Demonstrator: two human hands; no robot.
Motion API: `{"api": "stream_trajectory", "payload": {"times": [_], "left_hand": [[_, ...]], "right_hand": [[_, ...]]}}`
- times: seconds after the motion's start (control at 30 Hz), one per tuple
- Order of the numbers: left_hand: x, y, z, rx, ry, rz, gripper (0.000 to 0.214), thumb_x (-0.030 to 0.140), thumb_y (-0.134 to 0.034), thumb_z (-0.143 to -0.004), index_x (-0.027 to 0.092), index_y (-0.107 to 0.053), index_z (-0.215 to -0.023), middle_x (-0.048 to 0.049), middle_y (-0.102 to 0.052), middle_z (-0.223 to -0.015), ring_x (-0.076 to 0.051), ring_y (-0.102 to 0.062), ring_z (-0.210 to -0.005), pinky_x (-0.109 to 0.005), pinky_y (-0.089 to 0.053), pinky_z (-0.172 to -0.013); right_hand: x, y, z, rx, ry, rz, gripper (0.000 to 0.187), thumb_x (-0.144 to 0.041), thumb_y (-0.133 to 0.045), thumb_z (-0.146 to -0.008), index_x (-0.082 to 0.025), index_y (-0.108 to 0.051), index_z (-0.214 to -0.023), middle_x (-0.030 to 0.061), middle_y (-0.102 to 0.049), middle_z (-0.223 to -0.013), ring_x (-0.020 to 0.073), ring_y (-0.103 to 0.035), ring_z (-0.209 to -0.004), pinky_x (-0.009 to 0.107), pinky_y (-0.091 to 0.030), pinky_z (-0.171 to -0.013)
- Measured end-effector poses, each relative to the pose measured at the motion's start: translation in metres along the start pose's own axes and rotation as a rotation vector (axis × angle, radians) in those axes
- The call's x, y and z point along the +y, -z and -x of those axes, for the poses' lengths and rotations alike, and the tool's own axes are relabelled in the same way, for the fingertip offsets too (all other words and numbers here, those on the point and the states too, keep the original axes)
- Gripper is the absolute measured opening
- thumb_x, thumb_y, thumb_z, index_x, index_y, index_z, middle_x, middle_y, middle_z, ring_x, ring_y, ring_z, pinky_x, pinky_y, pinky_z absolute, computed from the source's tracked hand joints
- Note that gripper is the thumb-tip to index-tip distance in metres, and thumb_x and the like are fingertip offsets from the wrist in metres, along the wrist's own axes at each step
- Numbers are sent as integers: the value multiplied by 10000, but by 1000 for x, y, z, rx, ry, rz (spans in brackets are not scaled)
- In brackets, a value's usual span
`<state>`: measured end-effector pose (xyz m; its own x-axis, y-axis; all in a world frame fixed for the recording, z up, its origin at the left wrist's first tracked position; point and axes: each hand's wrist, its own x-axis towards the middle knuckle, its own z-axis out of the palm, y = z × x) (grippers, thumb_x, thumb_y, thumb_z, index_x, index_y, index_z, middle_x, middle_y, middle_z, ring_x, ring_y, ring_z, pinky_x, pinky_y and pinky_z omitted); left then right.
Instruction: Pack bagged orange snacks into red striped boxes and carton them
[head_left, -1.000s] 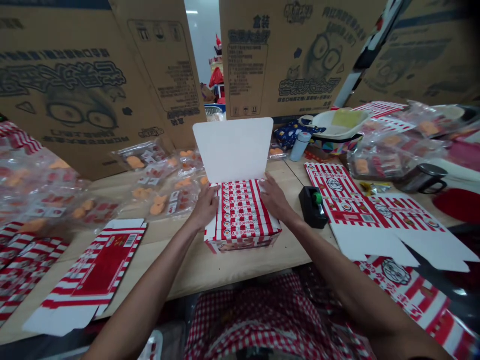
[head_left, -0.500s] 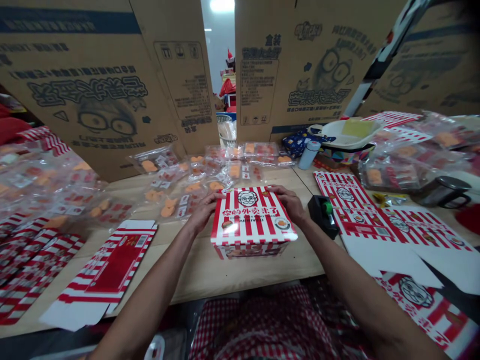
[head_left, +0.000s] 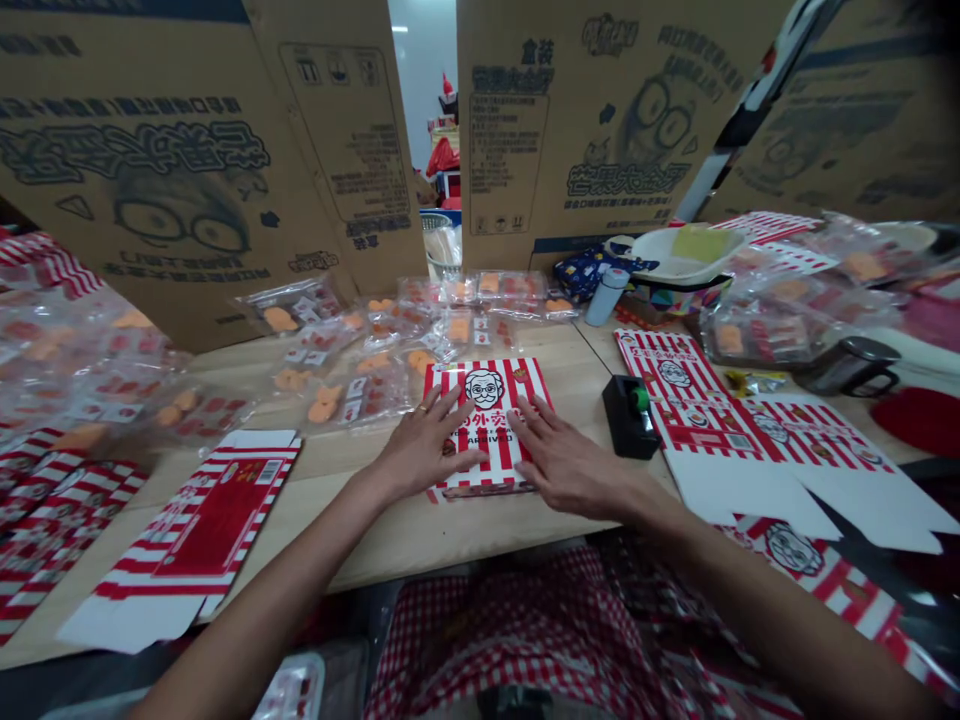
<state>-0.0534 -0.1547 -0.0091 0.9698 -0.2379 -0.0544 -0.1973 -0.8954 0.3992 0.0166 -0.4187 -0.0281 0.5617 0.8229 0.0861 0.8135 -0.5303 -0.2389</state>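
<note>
A closed red-and-white striped carton [head_left: 491, 385] with a cartoon portrait on its lid lies on the wooden table [head_left: 420, 540]. My left hand [head_left: 424, 445] rests flat on the lid's left side, fingers spread. My right hand [head_left: 562, 462] lies on its right side, also spread, and the two hands hide the lower lid. Neither hand grips anything. Clear packets of orange snacks [head_left: 352, 385] lie just beyond the carton. A flat striped carton blank [head_left: 199, 530] lies left of my left hand. Another blank [head_left: 750, 430] lies right of my right hand.
A black tape dispenser [head_left: 630, 416] stands right of my right hand. Farther back are a blue bottle [head_left: 606, 297] and a white basin [head_left: 679, 255]. Large printed cardboard sheets [head_left: 180, 170] stand along the far edge. More snack packets [head_left: 787, 320] lie at the right.
The white lid that stood upright is now folded shut over the carton. My hands have moved from the carton's edges to lie flat on top, fingers spread.
</note>
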Motion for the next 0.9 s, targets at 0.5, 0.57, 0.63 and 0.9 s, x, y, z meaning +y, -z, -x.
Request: {"api": "stream_trajectory", "payload": {"times": [0.5,0.57,0.63,0.9], "left_hand": [[12,2,17,2,-98,-52,568,606,-500,-967,311,-541,-1451,-91,-467,-1587,-400,-442,-1439,-562,-358,-1165],[13,4,17,5,-86,-124,509,566,-470,-996,333,-548,-1443,-81,-534,-1535,-376,-535,-1366,-545,-421,-1114],[14,1,19,59,-104,-211,472,513,-488,-1007,323,-561,-1433,-91,-567,-1504,-375,-540,-1361,-560,-419,-1108],[0,-11,32,255,-325,-329,487,448,-470,-1030,233,-529,-1463,-122,-475,-1575,-351,-457,-1433,-575,-413,-1142]], "right_hand": [[-9,24,22,-6,151,60,601,-150,-410,-971,-126,-359,-1569,207,-449,-1550,358,-424,-1447,570,-449,-1132],[-9,27,21,-27,145,54,574,-128,-388,-975,-134,-394,-1548,203,-523,-1479,341,-528,-1356,549,-499,-1086],[-7,27,23,-20,151,62,563,-121,-388,-979,-129,-403,-1541,217,-525,-1467,351,-527,-1353,545,-513,-1069],[5,25,31,53,216,104,494,-263,-396,-1058,-104,-412,-1526,230,-416,-1565,362,-367,-1482,562,-407,-1172]]}}
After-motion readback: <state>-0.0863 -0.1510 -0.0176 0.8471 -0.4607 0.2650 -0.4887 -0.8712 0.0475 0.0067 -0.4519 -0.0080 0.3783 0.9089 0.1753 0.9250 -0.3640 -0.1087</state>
